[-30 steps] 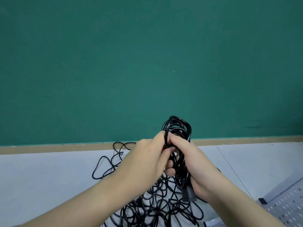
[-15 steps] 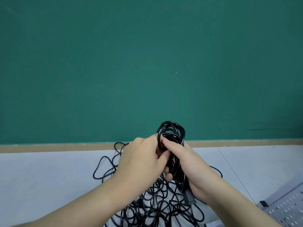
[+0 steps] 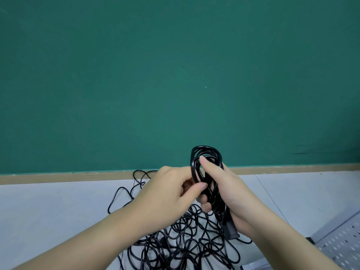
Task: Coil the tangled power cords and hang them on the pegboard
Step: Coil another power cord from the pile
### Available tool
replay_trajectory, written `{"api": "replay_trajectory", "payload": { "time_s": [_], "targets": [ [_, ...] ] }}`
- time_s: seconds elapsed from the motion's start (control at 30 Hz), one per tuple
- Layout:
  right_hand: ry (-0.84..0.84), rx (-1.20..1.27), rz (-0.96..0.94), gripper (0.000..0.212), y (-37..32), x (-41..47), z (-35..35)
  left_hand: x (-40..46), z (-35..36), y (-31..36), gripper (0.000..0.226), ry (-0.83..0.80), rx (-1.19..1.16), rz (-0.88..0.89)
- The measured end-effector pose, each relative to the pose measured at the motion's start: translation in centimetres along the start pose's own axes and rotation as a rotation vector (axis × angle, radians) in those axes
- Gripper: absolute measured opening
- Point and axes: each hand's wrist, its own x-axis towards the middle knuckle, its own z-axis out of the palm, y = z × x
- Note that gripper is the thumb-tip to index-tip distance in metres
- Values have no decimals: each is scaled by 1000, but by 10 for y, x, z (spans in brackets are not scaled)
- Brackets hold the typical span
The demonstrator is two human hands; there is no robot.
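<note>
While a green wall (image 3: pixel 175 75) backs the pale floor (image 3: pixel 48 207), both hands grip one coil.
Right hand (image 3: pixel 231 193) wraps the coiled cord (image 3: pixel 206 154); left hand (image 3: pixel 171 190) pinches a loop, above tangled cords (image 3: pixel 185 240) beside a pegboard (image 3: pixel 342 242).

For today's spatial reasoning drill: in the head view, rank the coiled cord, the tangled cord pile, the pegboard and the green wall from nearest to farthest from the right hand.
1. Coiled cord: gripped in the right hand.
2. Tangled cord pile: just below, on the floor.
3. Pegboard: lower right corner.
4. Green wall: behind everything.
</note>
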Motion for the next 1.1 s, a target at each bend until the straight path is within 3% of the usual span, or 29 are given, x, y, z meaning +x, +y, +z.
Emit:
{"api": "replay_trajectory", "payload": {
  "time_s": [0.2,0.4,0.57,0.63,0.7,0.77,0.9,1.1],
  "targets": [
    [-9,73,23,58,-2,-1,-1,2,4,6,20,81,1,-66],
    [-155,-67,-24,42,3,-6,4,3,6,11,36,149,68,-265],
    [-79,-109,-16,40,3,0,-1,7,-9,1,38,-10,-12,-211],
    [-62,-115,-15,38,1,2,-6,9,-19,-5,46,52,-120,-190],
    [-81,-131,-5,36,2,2,-10,12,-29,-9,42,185,-265,-185],
    [-112,-272,-25,34,4,0,-9,14,-34,-11,38,255,-258,-192],
    [-194,-781,-164,37,18,-7,5,12,-24,-12,39,11,-53,-220],
    [-234,-921,-196,29,28,-3,11,11,-27,-12,32,-132,43,-362]
  ]
}}
